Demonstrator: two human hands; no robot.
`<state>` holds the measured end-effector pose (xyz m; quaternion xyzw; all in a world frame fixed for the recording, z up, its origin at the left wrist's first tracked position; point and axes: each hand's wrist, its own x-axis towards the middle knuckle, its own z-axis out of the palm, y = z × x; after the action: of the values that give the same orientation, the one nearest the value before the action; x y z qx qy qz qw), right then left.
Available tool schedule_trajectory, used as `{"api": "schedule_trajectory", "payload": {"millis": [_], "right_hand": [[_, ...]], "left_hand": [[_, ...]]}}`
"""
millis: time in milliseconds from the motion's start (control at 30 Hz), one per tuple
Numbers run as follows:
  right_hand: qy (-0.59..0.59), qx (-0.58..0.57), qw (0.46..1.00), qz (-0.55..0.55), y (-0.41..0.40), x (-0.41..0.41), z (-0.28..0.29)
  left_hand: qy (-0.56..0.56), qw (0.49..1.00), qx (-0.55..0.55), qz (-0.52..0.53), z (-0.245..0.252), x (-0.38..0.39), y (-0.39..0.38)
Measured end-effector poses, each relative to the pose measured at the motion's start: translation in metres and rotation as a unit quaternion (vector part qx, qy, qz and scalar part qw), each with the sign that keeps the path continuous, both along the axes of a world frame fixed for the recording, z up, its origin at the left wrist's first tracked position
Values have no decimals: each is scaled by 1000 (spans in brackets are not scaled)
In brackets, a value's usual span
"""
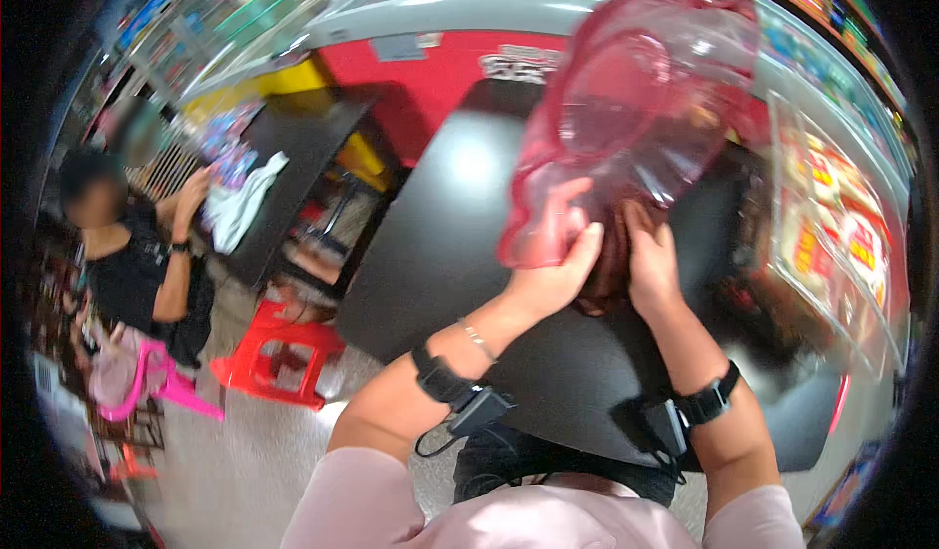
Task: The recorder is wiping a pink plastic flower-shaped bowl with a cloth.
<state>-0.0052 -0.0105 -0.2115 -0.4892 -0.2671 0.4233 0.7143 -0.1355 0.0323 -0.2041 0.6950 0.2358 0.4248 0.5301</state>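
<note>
A large translucent pink-red plastic object (660, 101) rises over the black table (433, 233). It looks puffed out and glossy, with a rounded ring shape in its wall; whether it is a bag or an inflatable I cannot tell. My left hand (561, 255) grips its lower left part, and some of the fingers show through the plastic. Close beside it, my right hand (649, 259) holds the lower edge, thumb and fingers on the material. Darker red folds hang between the two hands, above the tabletop.
At right stands a clear bin (829, 248) of packaged goods. Glass-topped freezers (455, 9) curve along the back. A red plastic stool (282, 354) is on the floor at left. Beyond it a person (121, 255) handles plastic at another dark table (304, 134), where a white cloth-like item (246, 208) lies.
</note>
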Motion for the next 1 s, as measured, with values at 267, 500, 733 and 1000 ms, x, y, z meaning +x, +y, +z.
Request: {"api": "schedule_trajectory", "payload": {"millis": [267,500,733,1000], "right_hand": [[16,26,999,17,-4,3,-5],[57,18,998,27,-4,10,-4],[138,5,990,3,-4,4,4],[159,31,987,4,-3,15,3]], "left_hand": [[-73,995,-63,-40,15,-6,2],[-58,985,-137,-83,15,-12,10],[-144,982,-112,56,4,-55,78],[-486,788,-360,117,12,-75,90]]}}
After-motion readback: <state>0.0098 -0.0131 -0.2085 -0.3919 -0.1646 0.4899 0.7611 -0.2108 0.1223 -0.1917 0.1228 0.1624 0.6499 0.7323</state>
